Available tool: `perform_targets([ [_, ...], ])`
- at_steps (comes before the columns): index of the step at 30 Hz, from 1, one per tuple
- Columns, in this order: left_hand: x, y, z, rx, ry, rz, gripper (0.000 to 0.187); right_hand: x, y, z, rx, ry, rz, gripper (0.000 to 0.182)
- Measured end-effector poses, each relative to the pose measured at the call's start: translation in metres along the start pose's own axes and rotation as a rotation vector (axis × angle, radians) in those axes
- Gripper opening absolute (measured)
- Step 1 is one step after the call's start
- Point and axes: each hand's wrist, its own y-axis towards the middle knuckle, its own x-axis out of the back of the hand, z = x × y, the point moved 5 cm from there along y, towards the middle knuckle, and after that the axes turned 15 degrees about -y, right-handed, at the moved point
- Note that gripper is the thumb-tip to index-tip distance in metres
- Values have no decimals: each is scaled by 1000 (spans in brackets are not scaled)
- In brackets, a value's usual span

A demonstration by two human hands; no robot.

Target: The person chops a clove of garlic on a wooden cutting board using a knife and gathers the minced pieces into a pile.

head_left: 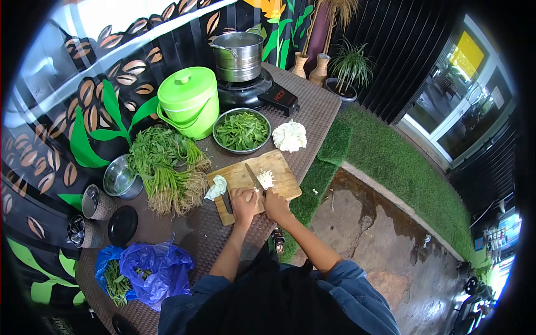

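My right hand (276,205) is closed round the handle of a kitchen knife (253,175), its blade pointing away over the wooden cutting board (282,164). Beside it, my left hand (243,204) has its fingers bent down on the board, pinching a small pale piece of cabbage mostly hidden under them. Finely shredded cabbage (266,178) lies in a little heap just right of the blade. To the left, a loose cabbage leaf (216,188) rests on the board's edge. Past the board's far end sits a larger chunk of cabbage (290,136).
Cut greens fill a metal bowl (222,146). Behind stand a green lidded bucket (192,106) and a steel pot (239,58) on a stove (245,89). Rooted greens (167,162), an empty metal bowl (124,178) and blue plastic bags (162,273) occupy the left side.
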Motion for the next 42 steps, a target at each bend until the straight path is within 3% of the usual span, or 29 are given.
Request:
perform_targets([
  [7, -4, -1, 8, -30, 24, -25, 8, -11, -11, 10, -83, 18, 27, 30],
  [10, -3, -4, 13, -23, 6, -18, 8, -5, -3, 7, 5, -21, -49, 22],
  [20, 0, -2, 4, -13, 12, -1, 8, -10, -6, 9, -26, -23, -5, 24],
  [28, -1, 0, 4, -31, 21, -6, 7, -14, -9, 17, -54, -53, -120, 24],
  [33, -1, -1, 4, -26, -3, -2, 7, -7, 5, 8, 42, -55, -2, 22],
  [38, -3, -2, 11, -38, 27, 7, 8, -16, -9, 17, -86, 35, 29, 30],
  [42, -3, -1, 11, -51, 26, 8, 7, -10, 3, 12, -58, 69, 23, 29],
])
